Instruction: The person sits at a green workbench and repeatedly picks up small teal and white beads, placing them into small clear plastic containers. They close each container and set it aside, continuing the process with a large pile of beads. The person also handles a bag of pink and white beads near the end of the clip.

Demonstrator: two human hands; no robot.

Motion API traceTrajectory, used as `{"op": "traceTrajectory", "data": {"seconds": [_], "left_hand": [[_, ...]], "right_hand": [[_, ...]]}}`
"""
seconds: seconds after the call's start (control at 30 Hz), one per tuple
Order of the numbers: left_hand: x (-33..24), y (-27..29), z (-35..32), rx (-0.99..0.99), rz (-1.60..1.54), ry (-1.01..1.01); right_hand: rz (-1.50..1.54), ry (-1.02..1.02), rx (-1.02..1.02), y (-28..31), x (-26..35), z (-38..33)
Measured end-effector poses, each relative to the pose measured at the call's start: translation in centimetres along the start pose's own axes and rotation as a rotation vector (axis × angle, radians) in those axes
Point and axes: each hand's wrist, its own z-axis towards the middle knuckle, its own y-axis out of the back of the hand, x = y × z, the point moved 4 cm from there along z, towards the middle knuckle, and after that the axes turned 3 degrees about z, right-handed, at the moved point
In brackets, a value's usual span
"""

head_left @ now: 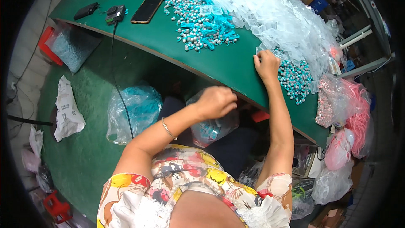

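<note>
My left hand is held with curled fingers just off the table's front edge, above a clear plastic bag between my knees. Whatever its fingers hold, if anything, is hidden. On the table, my right hand is closed at the near edge of a heap of clear plastic cases; I cannot make out what its fingers pinch. Just right of it lies a pile of small grey-and-teal plugs. A larger pile of similar plugs with teal cords spreads left of the cases.
A phone, a small black device with a cable and a black case lie on the green table. Bags of pink plugs and pink cords hang at the right end. Below stands a bag with teal contents.
</note>
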Motion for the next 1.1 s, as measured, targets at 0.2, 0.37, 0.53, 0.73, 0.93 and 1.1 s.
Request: {"op": "traceTrajectory", "data": {"seconds": [0.2,0.37,0.53,0.73,0.93,1.1], "left_hand": [[6.8,8.9,1.7,-0.313,0.505,0.327],[9.3,9.4,1.9,-0.291,0.624,0.342],[10.0,8.9,3.0,-0.252,0.717,0.307],[7.9,7.8,2.9,-0.295,0.422,0.234],[6.4,5.1,3.6,-0.151,0.024,0.394],[6.5,3.8,3.9,-0.129,0.02,0.331]], "right_hand": [[0.443,0.023,0.013,4.5,2.4,-2.6],[0.575,0.147,-0.002,6.4,4.5,-5.2],[0.596,0.182,0.075,7.1,5.8,-7.3],[0.387,0.083,-0.108,8.0,3.1,-7.9],[-0.169,-0.214,-0.101,6.7,-4.3,-7.6],[-0.272,-0.196,0.013,6.2,-4.3,-6.8]]}}
